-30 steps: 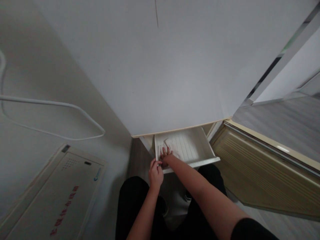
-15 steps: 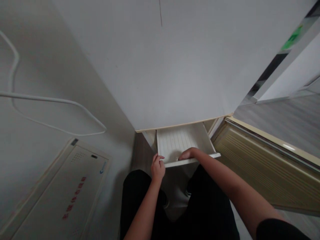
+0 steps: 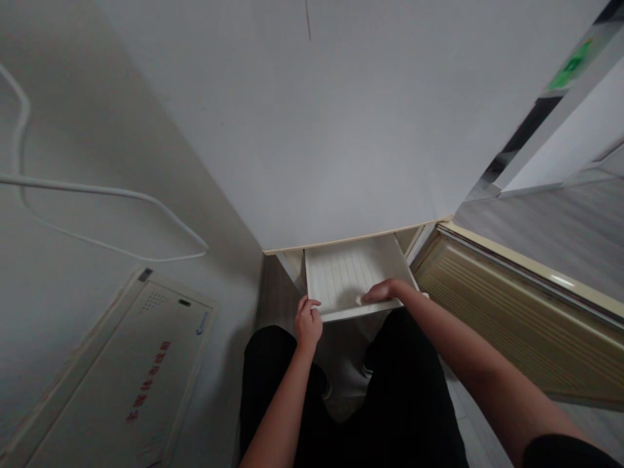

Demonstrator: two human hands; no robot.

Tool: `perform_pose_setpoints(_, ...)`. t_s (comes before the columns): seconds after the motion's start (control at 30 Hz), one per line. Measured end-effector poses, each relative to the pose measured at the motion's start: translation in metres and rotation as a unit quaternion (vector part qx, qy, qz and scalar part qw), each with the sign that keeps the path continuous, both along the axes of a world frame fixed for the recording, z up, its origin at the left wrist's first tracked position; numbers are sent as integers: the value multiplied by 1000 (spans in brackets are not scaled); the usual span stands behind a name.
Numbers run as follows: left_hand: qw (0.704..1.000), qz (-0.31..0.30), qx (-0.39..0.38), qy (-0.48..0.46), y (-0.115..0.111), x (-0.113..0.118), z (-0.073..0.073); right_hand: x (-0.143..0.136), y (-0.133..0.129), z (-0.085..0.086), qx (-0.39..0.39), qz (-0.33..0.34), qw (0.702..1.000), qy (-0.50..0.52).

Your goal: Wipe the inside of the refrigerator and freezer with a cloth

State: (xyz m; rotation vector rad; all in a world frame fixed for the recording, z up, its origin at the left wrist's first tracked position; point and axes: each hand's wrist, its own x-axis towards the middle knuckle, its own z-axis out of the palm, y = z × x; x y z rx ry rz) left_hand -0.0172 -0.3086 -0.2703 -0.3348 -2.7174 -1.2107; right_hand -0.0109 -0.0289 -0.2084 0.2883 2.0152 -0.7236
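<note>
Head view: drawer (image 3: 334,273) is seen pulled out under a white top (image 3: 316,143).
Left hand (image 3: 308,323): clamped on the drawer's front-left corner, fingers hooked over the edge.
Right hand (image 3: 383,292): held inside the drawer near its front edge; fingers closed on a small white wad (image 3: 359,300), mostly hidden.
Door (image 3: 511,318): swung open, right of the drawer.
Cable (image 3: 78,186): looped at left, above a wall box (image 3: 112,390).

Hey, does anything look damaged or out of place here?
A thin dark line marks the mostly plain white surface near the picture's top; perhaps a scratch, I can't tell. At left, a white cable makes a loose, untidy loop. No spill shows in the drawer.
</note>
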Motion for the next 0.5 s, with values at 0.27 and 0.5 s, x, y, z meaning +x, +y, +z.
perform_pose_setpoints(0.27,1000,-1,22,5,-2,-1,-5,-43,-114,-25,-178,-38,983,14)
perform_pose_setpoints(0.5,997,27,62,-37,-3,0,-10,-67,-149,-44,-291,-261,916,90)
